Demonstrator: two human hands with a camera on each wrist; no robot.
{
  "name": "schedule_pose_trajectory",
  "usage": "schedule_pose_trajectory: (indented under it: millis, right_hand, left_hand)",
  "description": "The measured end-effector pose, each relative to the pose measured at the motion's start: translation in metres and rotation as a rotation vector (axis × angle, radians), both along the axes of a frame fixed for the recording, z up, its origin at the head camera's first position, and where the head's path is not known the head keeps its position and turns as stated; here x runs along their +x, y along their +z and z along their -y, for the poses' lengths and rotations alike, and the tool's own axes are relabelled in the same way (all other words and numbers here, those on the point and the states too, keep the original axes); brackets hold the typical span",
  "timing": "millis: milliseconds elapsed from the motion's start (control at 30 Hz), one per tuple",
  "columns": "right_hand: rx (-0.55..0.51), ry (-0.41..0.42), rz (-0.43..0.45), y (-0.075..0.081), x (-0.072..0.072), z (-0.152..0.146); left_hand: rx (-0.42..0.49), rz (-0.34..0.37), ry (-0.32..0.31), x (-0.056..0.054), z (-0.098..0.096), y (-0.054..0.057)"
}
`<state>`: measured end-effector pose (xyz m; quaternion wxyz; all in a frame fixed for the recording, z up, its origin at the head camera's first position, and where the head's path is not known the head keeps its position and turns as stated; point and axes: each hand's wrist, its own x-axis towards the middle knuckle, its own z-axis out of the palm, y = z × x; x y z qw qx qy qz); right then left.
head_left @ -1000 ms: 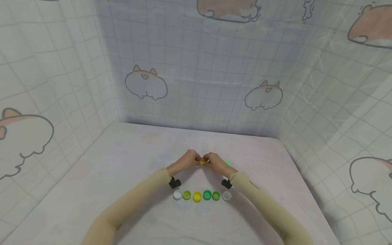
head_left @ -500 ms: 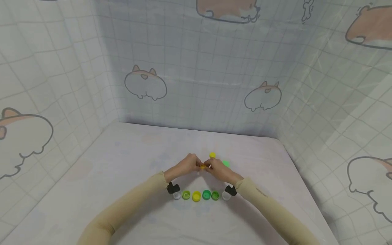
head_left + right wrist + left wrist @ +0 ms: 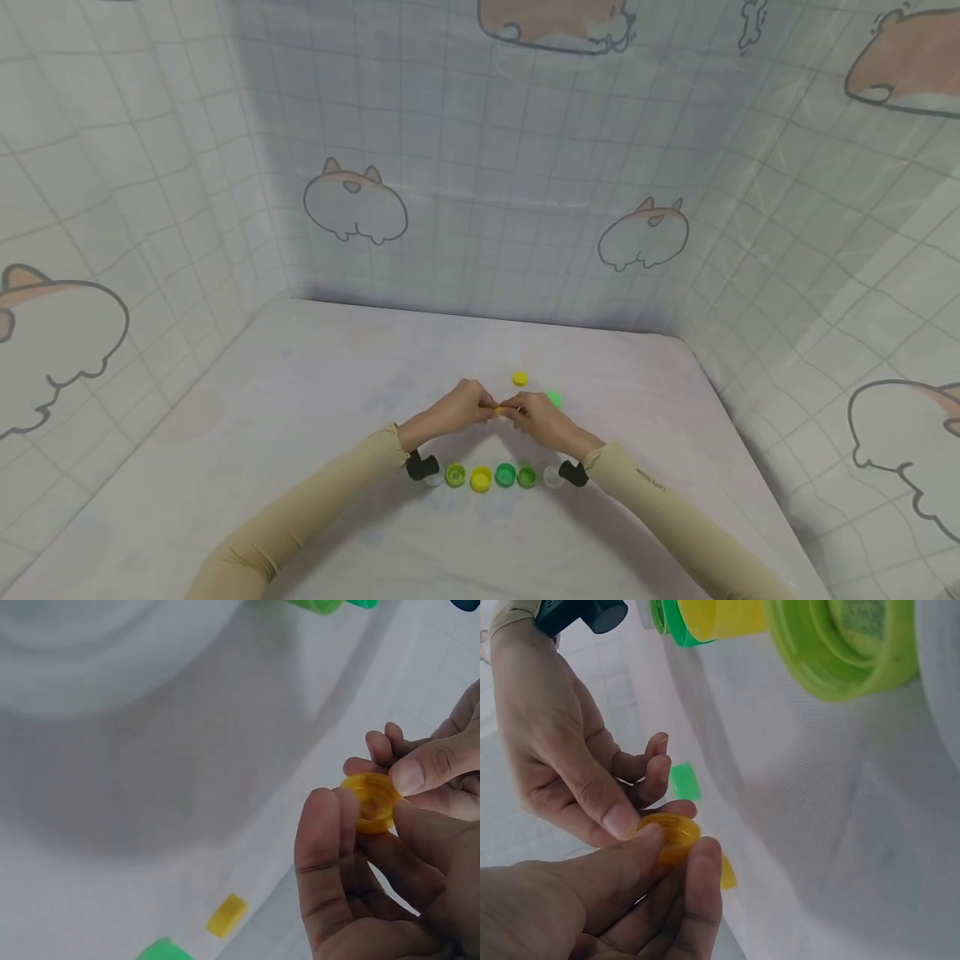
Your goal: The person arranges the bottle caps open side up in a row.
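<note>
Between both hands is a small orange-yellow bottle cap (image 3: 676,838), its hollow, ridged inside showing in the wrist views. My left hand (image 3: 461,406) pinches one side of it with thumb and fingers. From the other side, the thumb and fingers of my right hand (image 3: 542,418) pinch the rim. In the head view the hands meet above the middle of the table, and the cap is a small speck between the fingertips. Just beyond the right hand lie a yellow cap (image 3: 520,378) and a bright green cap (image 3: 553,398), the latter partly covered by that hand.
Nearer the body runs a row of caps: lime (image 3: 455,475), yellow (image 3: 481,479), teal green (image 3: 506,475), darker green (image 3: 527,477), with a whitish cap (image 3: 553,477) at the right end and another (image 3: 433,478) at the left. Patterned cloth walls (image 3: 480,250) enclose the white table (image 3: 375,533).
Both hands have come slightly toward the body with the orange-yellow cap between them. The yellow cap behind the right hand now shows fully. The row of caps stays put.
</note>
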<state>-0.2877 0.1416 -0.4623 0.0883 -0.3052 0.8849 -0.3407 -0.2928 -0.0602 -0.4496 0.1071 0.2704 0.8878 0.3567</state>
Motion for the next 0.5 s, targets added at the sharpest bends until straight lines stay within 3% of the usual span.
schedule_pose_trajectory:
  millis: [333, 500]
  right_hand:
    - [-0.145, -0.053, -0.008, 0.004, -0.009, -0.001]
    - [-0.181, -0.1, 0.023, 0.002, -0.014, -0.002]
  left_hand:
    - [0.092, -0.067, 0.062, 0.001, 0.0, 0.003]
    - [0.079, -0.124, 0.037, 0.002, -0.001, 0.004]
